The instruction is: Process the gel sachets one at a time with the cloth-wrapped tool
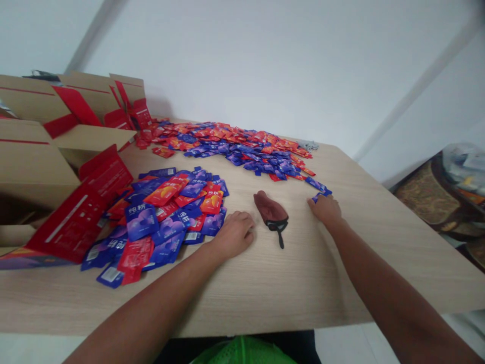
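My left hand rests knuckles-up on the wooden table, fingers curled under, at the right edge of a near pile of blue and red sachets. My right hand lies further right, its fingers closed over a blue sachet at the tail of a long far pile of sachets. Between the hands lies a dark red pouch with a black strap.
Open cardboard boxes with red flaps stand at the left, one flap lying over the near pile. A white wall rises behind the table. Cluttered furniture stands beyond the table's right edge.
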The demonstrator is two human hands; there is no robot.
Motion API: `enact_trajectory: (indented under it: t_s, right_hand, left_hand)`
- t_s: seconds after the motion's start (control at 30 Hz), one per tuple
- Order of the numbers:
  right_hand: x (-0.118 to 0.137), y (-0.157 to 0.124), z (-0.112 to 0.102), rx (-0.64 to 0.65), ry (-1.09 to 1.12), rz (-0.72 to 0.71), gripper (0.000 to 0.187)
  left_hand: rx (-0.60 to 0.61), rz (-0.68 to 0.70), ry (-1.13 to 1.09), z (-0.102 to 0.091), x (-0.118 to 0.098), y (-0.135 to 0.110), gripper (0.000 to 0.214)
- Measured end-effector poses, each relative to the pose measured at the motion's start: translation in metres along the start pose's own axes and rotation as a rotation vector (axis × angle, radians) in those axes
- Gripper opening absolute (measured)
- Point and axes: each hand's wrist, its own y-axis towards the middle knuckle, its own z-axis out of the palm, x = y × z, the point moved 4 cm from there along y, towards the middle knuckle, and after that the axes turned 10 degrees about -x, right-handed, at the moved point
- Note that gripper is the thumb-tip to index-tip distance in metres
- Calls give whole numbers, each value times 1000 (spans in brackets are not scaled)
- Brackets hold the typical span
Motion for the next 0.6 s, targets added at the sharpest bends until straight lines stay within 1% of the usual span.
enact_trajectory:
  t_s: [0.1, 0.17, 0.33, 0.5, 0.6]
  right_hand:
    - [7, 3, -2, 64, -3, -13, 42]
    - [10, 2, -5, 82, -10, -18, 37]
    - [9, -8, -11, 87, -35, -22, 42]
    - [8, -20, -17, 77, -33, -57, 40]
    - [8, -25, -20, 63, -9, -80, 42]
  left_hand:
    - [-11, -7, -17, 0, 0, 0, 18]
    - [-13, -9, -27, -1, 1, 0, 18]
    - [-5, 13, -18, -1, 1, -1, 17]
    - [4, 21, -7, -1, 1, -1, 15]
    - [6, 22, -1, -1, 0, -2, 15]
